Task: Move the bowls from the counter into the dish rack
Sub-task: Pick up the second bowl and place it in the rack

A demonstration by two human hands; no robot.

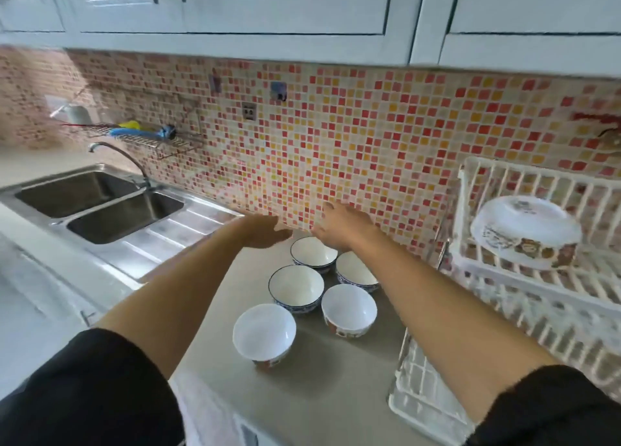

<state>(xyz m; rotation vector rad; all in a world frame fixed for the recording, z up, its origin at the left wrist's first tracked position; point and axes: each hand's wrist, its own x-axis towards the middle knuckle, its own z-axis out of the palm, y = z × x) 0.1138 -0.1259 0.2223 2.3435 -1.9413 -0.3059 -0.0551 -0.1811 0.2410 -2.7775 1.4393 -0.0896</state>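
Note:
Several white bowls stand upright on the grey counter (316, 388): the nearest bowl (264, 334), a bowl to its right (348, 308), a blue-rimmed bowl (296, 287), and two more behind, the farthest bowl (313, 253) and another (354, 272) partly hidden by my right forearm. A white two-tier dish rack (504, 297) stands at the right; one patterned bowl (524, 232) lies tilted on its upper tier. My left hand (265, 232) and my right hand (342, 225) hover empty, fingers spread, just beyond the farthest bowl near the wall.
A steel double sink (100, 203) with a tap (117, 153) and a ribbed drainboard lies to the left. A wire wall shelf (141, 136) holds blue and yellow items. A red-and-yellow mosaic wall rises behind, with white cabinets overhead.

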